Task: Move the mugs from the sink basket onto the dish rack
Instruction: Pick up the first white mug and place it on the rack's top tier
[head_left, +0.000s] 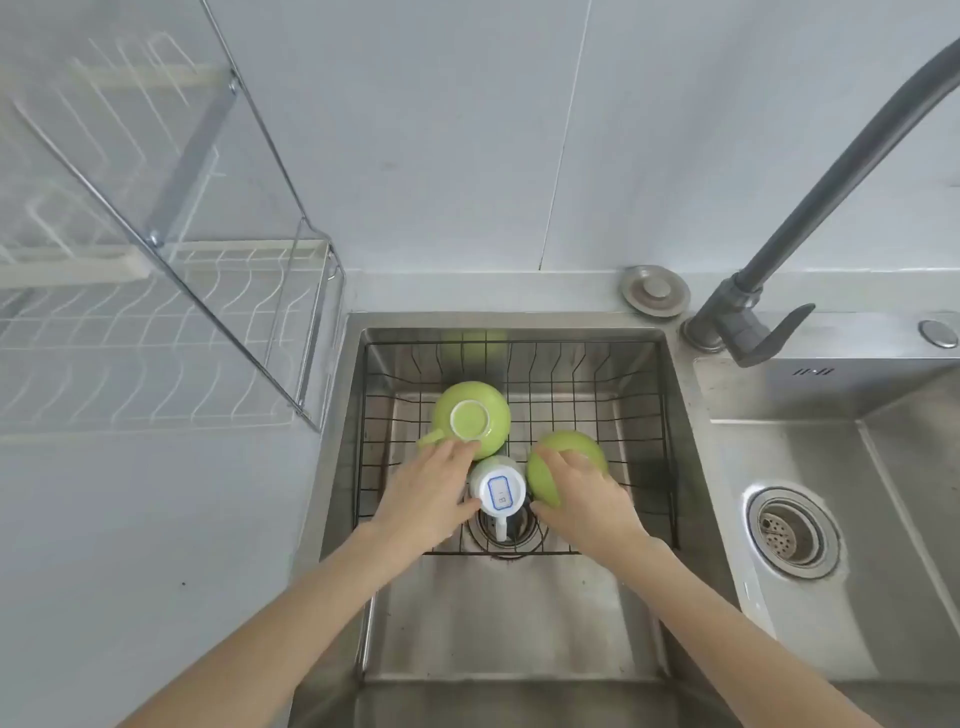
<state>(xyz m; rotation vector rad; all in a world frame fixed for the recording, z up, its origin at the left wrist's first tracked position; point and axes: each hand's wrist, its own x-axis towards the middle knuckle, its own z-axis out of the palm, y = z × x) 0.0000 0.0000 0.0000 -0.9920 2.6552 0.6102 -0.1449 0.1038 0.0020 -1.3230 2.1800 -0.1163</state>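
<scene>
Three upside-down mugs sit in the black wire sink basket (639, 410). At back left stands a green mug (475, 415) with its handle pointing left. Between my hands is a white mug (498, 491) with a blue-framed label on its base. My left hand (428, 499) lies between these two, fingertips touching the green mug's near side, thumb against the white mug. My right hand (584, 499) wraps over a second green mug (550, 467) on the right and grips it. The white wire dish rack (156, 338) stands on the counter at left.
A clear splash panel (171, 171) in a metal frame rises between the rack and the sink. A dark grey faucet (810, 223) arches over from the right. A second sink bowl with a drain strainer (792, 532) lies to the right. A round metal plug (654, 291) rests behind the sink.
</scene>
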